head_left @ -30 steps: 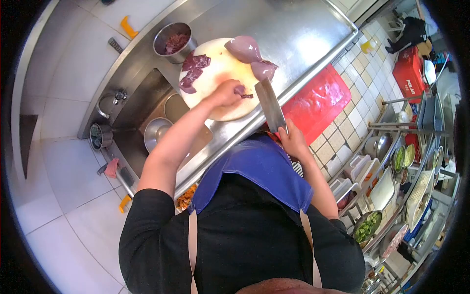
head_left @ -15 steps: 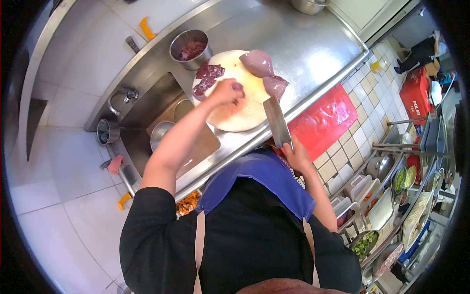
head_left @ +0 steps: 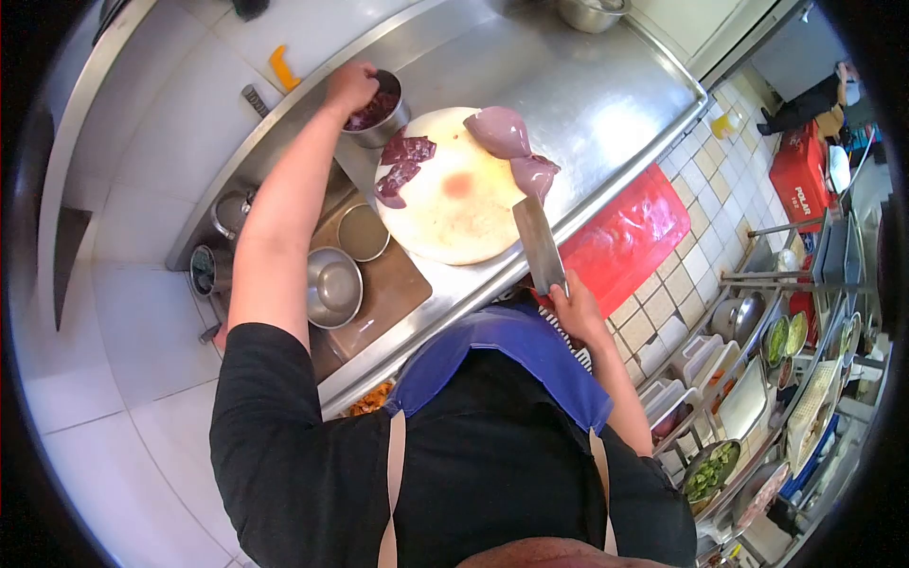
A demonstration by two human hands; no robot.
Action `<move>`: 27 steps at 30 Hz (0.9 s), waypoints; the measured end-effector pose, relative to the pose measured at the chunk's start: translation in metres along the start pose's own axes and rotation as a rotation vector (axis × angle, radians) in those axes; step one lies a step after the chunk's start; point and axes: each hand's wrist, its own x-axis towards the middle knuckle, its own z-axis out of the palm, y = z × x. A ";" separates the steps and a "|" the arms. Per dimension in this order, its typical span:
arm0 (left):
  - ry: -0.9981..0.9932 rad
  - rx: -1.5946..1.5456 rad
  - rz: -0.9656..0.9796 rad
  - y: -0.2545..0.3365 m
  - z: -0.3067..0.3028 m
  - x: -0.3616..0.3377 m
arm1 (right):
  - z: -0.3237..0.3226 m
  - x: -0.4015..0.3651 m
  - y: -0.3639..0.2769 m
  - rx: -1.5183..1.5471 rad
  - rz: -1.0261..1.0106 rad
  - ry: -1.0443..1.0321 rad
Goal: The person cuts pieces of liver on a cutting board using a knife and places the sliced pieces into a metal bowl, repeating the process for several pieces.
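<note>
My left hand (head_left: 351, 87) is at the far-left rim of a metal pot (head_left: 386, 127) that holds chopped dark red meat (head_left: 375, 112). Its fingers curl over the rim, their tips mostly hidden, so I cannot tell whether they hold anything. My right hand (head_left: 575, 310) grips a cleaver (head_left: 538, 245), the broad blade pointing toward the round cutting board (head_left: 454, 232). Dark red cut slices of liver (head_left: 401, 170) lie on the board's left side. Two smooth, larger pieces of liver (head_left: 499, 132) sit at its right edge.
Left of the board, a sink (head_left: 398, 275) contains metal bowls (head_left: 333, 287). A red plastic lid or tub (head_left: 625, 237) lies beyond the counter edge. Shelves with food trays (head_left: 743, 402) stand on the right. Farther back, a person (head_left: 812, 99) is near a red crate (head_left: 800, 175).
My left hand has moved from over the cutting board, up and left, to the metal pot. The right hand and cleaver have stayed nearly in place.
</note>
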 end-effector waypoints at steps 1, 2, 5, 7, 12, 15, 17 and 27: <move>-0.109 -0.021 -0.056 0.004 0.016 -0.004 | 0.000 -0.001 -0.002 0.035 0.033 -0.012; -0.230 0.073 0.011 0.007 0.034 -0.013 | 0.000 -0.002 -0.003 0.039 0.039 -0.008; -0.435 0.206 0.061 0.004 0.089 -0.052 | 0.001 -0.001 -0.003 -0.005 0.082 -0.016; -0.344 0.210 -0.014 -0.012 0.122 -0.066 | 0.004 -0.002 0.003 -0.018 0.032 0.005; -0.313 0.048 -0.147 -0.015 0.108 -0.077 | 0.007 -0.007 0.011 -0.064 0.032 0.019; -0.277 0.008 -0.195 -0.004 0.101 -0.085 | 0.009 -0.005 0.013 -0.061 0.041 0.009; -0.285 -0.505 -0.468 -0.008 0.107 -0.088 | 0.008 -0.003 0.010 -0.045 0.047 0.009; -0.388 -0.792 -0.557 -0.056 0.125 -0.080 | 0.004 -0.012 0.000 -0.067 0.041 0.010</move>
